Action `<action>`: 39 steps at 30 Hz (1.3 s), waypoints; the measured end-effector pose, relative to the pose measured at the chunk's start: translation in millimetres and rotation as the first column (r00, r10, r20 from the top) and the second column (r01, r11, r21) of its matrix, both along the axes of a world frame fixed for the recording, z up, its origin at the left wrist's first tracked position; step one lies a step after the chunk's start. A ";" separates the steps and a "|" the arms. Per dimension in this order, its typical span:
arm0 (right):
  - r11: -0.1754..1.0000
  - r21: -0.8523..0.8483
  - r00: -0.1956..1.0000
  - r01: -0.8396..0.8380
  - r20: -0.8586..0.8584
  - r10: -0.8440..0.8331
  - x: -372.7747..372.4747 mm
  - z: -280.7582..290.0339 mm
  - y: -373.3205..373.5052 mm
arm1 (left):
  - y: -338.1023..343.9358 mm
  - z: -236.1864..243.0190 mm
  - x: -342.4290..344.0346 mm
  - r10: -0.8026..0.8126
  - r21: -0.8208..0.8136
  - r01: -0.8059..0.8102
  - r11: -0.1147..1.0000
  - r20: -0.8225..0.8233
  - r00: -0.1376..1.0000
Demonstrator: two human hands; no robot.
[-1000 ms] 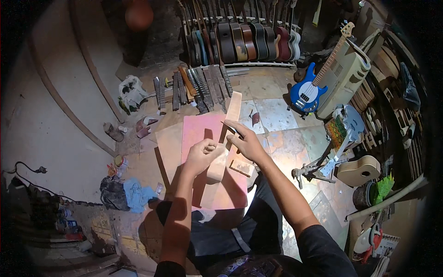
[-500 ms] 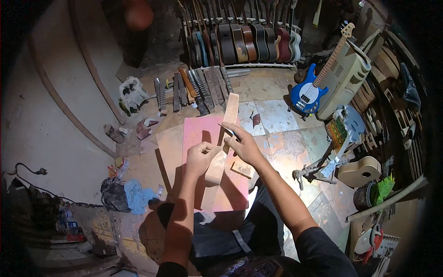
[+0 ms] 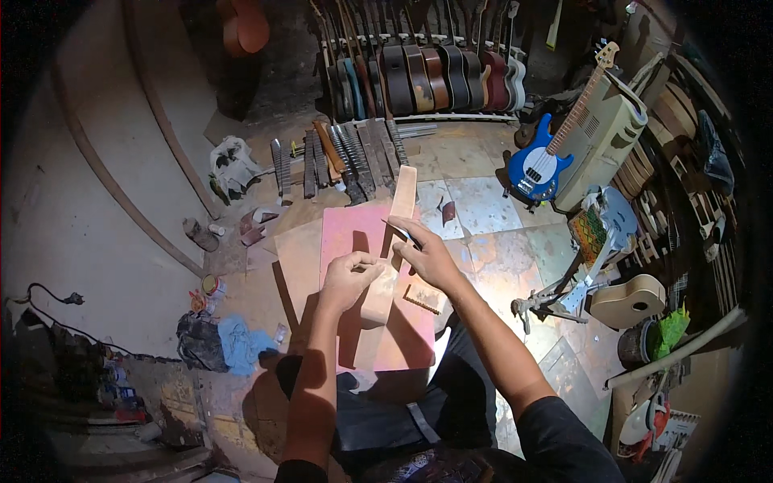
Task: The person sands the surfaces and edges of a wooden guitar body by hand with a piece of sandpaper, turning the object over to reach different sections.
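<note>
A pale shaped wooden piece, like a guitar neck (image 3: 377, 304), lies lengthwise over a pink board (image 3: 342, 229), its narrow end pointing away from me. My left hand (image 3: 351, 278) is closed at the left of its middle, thumb and finger pinched on or near the wood; what they hold is too small to make out. Higher up on the right, my right hand (image 3: 424, 256) grips a thin dark tool (image 3: 389, 224) that lies across the wood, thumb against the piece. A small light block with a dark, toothed-looking edge (image 3: 421, 297) lies beside it on the board.
Dark fretboard strips (image 3: 338, 161) lie beyond the board, before a rack of guitars (image 3: 427, 76). A blue bass (image 3: 535, 165), a pale guitar body (image 3: 626, 299) and a metal stand (image 3: 531, 310) stand at the right. Blue cloth (image 3: 241, 342) lies at the lower left.
The whole scene sits slightly lower in the picture than a second ago. My hands keep nearly the same pose on the wood, with only small finger movements.
</note>
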State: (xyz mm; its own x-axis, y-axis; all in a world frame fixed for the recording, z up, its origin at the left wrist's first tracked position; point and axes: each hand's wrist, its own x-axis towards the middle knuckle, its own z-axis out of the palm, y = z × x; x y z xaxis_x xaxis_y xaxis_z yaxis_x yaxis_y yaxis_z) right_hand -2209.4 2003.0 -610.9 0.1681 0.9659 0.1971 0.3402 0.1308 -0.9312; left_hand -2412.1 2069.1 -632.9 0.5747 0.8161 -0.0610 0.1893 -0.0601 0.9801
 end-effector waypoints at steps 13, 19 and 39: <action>0.999 -0.018 1.000 -0.029 -0.012 0.029 -4.3 0.8 -1.1 | -8.4 -15.1 8.9 0.079 0.056 -0.081 0.995 0.040 0.996; 0.999 -0.012 0.999 -0.032 0.016 0.032 -3.0 0.4 -2.0 | 1.5 -27.0 -0.8 0.042 -0.068 -0.034 0.997 0.120 0.992; 1.000 0.007 1.000 -0.009 -0.006 0.009 -8.3 -0.6 0.0 | -0.8 -46.3 8.2 0.148 -0.122 -0.125 0.985 0.207 0.967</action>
State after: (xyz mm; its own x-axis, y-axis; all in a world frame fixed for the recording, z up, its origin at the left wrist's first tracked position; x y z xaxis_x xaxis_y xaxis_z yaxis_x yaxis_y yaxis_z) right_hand -2217.7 2002.9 -611.5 0.1604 0.9660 0.2026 0.3334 0.1402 -0.9323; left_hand -2403.9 2068.3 -679.2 0.4673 0.8832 -0.0394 -0.0271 0.0588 0.9979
